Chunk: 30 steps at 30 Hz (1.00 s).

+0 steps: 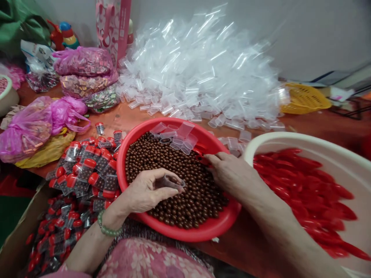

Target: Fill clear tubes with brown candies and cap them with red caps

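Observation:
My left hand [153, 191] is closed around a small clear plastic container [171, 181], held tilted with its open end to the right, just above the brown round balls [179, 208]. These balls fill a red basin [136, 133]. At the basin's right side, my right hand [227, 170] has its fingers closed at the red plastic caps [199, 148], apparently pinching one; the fingertips are partly hidden. Several clear containers [185, 129] lie on the balls at the back of the basin.
A white basin [290, 137] of red caps [307, 193] stands at right. Behind is a large heap of clear containers [203, 73]. Filled, red-capped containers [87, 166] pile up at left, spilling into a box [26, 220]. Pink bags [31, 127] and a yellow basket [307, 98] stand farther off.

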Each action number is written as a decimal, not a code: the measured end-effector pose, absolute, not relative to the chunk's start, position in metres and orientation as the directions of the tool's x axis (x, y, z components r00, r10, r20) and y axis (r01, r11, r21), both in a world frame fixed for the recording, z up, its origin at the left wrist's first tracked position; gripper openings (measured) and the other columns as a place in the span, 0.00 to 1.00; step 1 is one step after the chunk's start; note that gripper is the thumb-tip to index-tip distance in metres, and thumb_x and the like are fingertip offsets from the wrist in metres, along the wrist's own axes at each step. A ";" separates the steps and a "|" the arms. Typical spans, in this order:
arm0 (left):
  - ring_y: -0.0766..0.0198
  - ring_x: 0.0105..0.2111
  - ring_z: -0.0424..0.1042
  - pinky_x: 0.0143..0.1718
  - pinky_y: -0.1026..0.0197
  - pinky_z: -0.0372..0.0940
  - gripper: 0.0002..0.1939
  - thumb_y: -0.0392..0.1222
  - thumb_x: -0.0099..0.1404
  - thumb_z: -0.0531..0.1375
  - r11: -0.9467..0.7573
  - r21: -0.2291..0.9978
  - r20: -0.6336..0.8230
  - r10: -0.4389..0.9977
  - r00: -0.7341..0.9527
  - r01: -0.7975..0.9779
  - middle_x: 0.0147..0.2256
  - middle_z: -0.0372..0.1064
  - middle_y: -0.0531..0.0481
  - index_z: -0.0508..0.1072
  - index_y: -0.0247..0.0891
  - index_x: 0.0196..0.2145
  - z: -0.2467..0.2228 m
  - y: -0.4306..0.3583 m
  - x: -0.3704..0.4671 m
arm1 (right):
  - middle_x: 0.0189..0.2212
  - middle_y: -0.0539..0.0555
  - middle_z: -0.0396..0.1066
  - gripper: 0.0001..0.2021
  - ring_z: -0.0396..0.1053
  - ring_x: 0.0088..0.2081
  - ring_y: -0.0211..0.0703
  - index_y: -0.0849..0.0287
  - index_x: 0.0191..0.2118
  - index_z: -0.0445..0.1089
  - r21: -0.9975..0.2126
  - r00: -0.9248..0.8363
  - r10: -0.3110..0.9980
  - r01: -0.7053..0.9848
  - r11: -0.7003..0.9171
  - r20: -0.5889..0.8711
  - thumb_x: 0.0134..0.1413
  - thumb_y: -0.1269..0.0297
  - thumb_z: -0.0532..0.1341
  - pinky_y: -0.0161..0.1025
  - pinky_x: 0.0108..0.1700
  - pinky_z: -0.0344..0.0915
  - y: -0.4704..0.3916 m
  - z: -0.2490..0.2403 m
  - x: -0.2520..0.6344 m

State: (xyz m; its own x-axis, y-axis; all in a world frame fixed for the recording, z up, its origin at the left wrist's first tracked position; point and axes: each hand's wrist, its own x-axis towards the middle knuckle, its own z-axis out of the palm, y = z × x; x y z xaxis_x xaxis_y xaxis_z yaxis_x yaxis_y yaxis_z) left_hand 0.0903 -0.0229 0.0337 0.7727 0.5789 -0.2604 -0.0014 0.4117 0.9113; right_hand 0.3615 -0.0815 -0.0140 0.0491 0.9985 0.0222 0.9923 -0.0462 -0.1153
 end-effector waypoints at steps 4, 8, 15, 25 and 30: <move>0.60 0.40 0.77 0.47 0.57 0.67 0.10 0.37 0.57 0.66 0.444 0.896 -0.266 0.578 0.772 -0.024 0.35 0.77 0.46 0.75 0.34 0.39 0.033 -0.026 0.089 | 0.30 0.61 0.74 0.10 0.72 0.28 0.52 0.60 0.39 0.74 -0.191 0.106 0.994 0.976 -0.102 0.011 0.54 0.73 0.57 0.46 0.32 0.66 -0.079 -0.011 0.355; 0.60 0.39 0.77 0.47 0.57 0.67 0.15 0.37 0.56 0.68 0.495 0.867 -0.267 0.558 0.786 -0.057 0.34 0.77 0.47 0.74 0.34 0.42 0.027 -0.026 0.087 | 0.36 0.63 0.76 0.11 0.75 0.38 0.57 0.60 0.44 0.72 -0.377 0.137 0.989 0.920 -0.106 0.059 0.59 0.66 0.56 0.51 0.42 0.70 -0.085 0.004 0.344; 0.61 0.42 0.76 0.48 0.57 0.66 0.20 0.37 0.52 0.71 0.587 0.791 -0.243 0.559 0.793 -0.171 0.41 0.77 0.44 0.73 0.35 0.43 0.022 -0.023 0.087 | 0.31 0.53 0.77 0.15 0.76 0.31 0.43 0.55 0.46 0.72 -0.917 0.218 0.973 0.366 -0.155 -0.077 0.60 0.51 0.60 0.38 0.32 0.73 -0.101 0.035 0.298; 0.60 0.38 0.78 0.43 0.58 0.67 0.21 0.43 0.51 0.73 0.602 0.773 -0.305 0.630 0.714 -0.200 0.36 0.75 0.47 0.74 0.34 0.40 0.020 -0.030 0.086 | 0.23 0.53 0.77 0.19 0.77 0.25 0.44 0.56 0.40 0.76 -0.960 0.219 0.942 -0.176 -0.220 -0.256 0.44 0.51 0.72 0.38 0.31 0.75 -0.100 0.029 0.276; 0.64 0.35 0.75 0.46 0.56 0.68 0.21 0.43 0.49 0.74 0.591 0.756 -0.339 0.722 0.604 -0.281 0.37 0.75 0.49 0.77 0.33 0.39 0.015 -0.033 0.090 | 0.23 0.52 0.77 0.19 0.76 0.25 0.44 0.56 0.42 0.75 -0.982 0.265 0.946 -0.062 -0.177 -0.188 0.49 0.48 0.68 0.39 0.30 0.74 -0.104 0.018 0.272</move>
State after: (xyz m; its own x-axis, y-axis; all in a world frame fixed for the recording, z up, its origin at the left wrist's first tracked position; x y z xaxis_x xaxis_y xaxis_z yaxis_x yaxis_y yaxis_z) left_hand 0.0903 -0.0328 0.0149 0.6037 0.7216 -0.3389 -0.2815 0.5907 0.7562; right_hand 0.2720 -0.1044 0.0183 0.2652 0.9458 -0.1875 -0.0624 -0.1772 -0.9822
